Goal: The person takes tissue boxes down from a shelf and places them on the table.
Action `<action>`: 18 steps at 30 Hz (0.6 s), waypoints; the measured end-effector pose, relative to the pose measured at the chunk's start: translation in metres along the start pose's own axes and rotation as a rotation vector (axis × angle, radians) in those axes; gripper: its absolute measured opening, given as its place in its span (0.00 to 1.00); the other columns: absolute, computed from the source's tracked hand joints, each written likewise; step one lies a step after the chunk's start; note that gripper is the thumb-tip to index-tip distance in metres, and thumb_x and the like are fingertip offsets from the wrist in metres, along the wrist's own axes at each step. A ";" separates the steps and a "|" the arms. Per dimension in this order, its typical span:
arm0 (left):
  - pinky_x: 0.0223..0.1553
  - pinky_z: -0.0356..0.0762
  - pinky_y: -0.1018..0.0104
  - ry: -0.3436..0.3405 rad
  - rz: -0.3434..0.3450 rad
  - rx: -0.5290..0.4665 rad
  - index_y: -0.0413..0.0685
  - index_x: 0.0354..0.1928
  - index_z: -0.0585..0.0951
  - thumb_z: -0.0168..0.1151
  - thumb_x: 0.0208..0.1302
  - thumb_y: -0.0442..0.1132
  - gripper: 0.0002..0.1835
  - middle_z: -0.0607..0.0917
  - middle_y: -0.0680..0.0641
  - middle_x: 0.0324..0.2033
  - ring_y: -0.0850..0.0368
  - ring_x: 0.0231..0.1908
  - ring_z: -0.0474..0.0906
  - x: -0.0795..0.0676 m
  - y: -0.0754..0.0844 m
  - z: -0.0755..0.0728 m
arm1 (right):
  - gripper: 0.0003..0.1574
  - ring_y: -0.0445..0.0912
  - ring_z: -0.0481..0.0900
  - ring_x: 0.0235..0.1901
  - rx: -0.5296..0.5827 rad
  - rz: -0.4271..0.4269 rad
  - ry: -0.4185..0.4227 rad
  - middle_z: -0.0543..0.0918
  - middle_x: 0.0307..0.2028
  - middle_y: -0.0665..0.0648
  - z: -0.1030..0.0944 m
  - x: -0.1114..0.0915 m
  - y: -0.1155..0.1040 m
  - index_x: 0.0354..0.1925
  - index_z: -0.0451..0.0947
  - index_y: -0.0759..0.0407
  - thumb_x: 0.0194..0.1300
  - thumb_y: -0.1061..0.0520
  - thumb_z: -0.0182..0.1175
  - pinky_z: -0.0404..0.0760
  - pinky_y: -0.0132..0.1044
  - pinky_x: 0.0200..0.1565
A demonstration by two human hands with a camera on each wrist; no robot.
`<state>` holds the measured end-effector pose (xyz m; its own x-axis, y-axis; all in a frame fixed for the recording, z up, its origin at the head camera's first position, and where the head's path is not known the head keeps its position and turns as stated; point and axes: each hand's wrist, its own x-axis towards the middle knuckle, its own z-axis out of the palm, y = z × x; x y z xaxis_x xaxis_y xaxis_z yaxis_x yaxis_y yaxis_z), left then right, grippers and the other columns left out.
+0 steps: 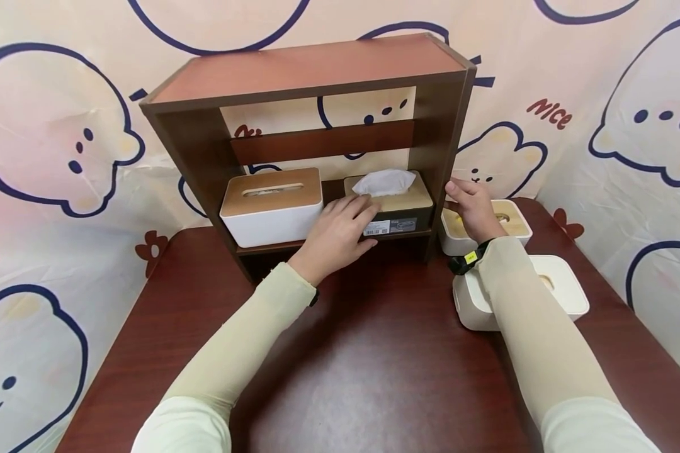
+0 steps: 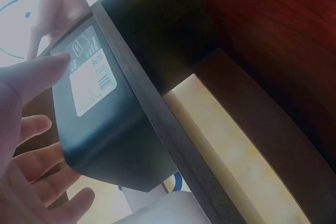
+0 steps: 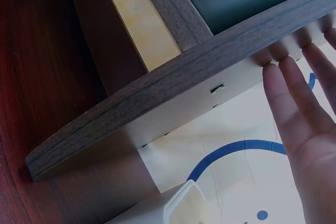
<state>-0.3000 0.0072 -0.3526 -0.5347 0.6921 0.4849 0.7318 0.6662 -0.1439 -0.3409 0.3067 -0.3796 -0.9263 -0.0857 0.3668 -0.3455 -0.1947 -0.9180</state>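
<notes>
My left hand (image 1: 339,236) is at the left end of a dark tissue box (image 1: 416,214) with a light wooden lid, on the shelf of a brown wooden rack (image 1: 311,70). In the left wrist view the thumb (image 2: 44,74) overlaps the box's labelled front, and the other fingers spread loosely beside its end. White tissue (image 1: 385,182) pokes out of the lid. With fingers nearly straight, my right hand (image 1: 477,211) presses its fingertips against the outside of the rack's right side panel (image 3: 184,106).
Left on the same shelf stands a white tissue box (image 1: 272,220) with a brown wooden lid. Right of the rack are a wood-topped white box (image 1: 518,220) and an all-white box (image 1: 569,286), partly behind my right forearm. A cartoon-print cloth (image 1: 549,69) hangs behind the dark red table (image 1: 368,377).
</notes>
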 end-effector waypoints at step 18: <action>0.64 0.61 0.50 0.028 -0.049 0.046 0.43 0.68 0.69 0.75 0.53 0.49 0.42 0.73 0.41 0.63 0.44 0.64 0.65 0.007 0.000 0.023 | 0.13 0.44 0.80 0.44 0.036 -0.006 -0.001 0.84 0.48 0.48 -0.002 0.002 0.002 0.48 0.87 0.53 0.69 0.52 0.61 0.80 0.36 0.45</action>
<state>-0.3138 0.0180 -0.3695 -0.5569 0.6506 0.5163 0.6844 0.7116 -0.1586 -0.3437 0.3085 -0.3809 -0.9243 -0.0850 0.3720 -0.3450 -0.2303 -0.9099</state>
